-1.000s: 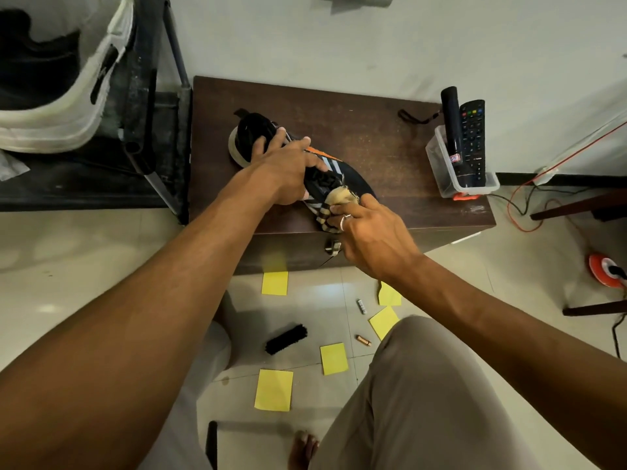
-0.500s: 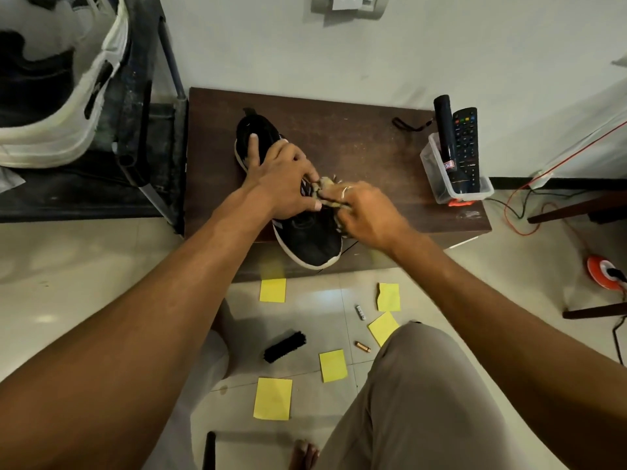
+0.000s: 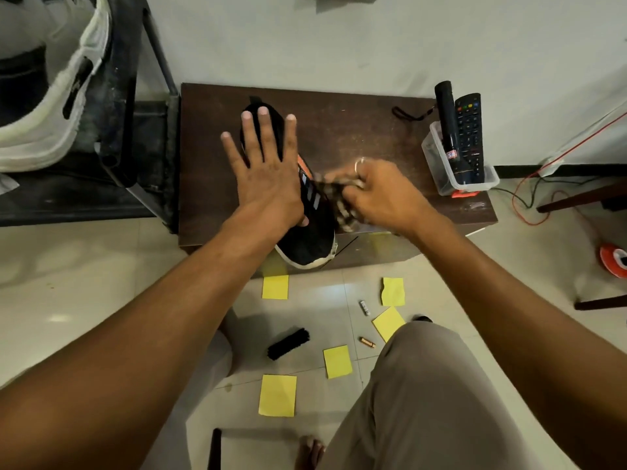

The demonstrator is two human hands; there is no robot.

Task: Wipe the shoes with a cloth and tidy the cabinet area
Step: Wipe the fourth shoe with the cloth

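Left hand (image 3: 268,178) has gone from a curled hold to a flat press; right hand (image 3: 383,195) has drawn back to the shoe's side.
Head view: left fingers straight and spread, palm pinning the black knit trainer with white sole (image 3: 305,242) to the dark brown wooden desk (image 3: 373,130). The toe overhangs the front edge. Right fingers are curled round a checked cloth (image 3: 334,198), blurred, against the striped flank. Risk: a flat palm grips nothing, so a hard sideways wipe could skid the trainer off the edge to the floor.

The cabinet (image 3: 356,137) carries a shoe (image 3: 305,244), tub (image 3: 438,173) and strap (image 3: 407,114); notes (image 3: 277,395) and a brush (image 3: 288,343) litter the floor (image 3: 101,273).
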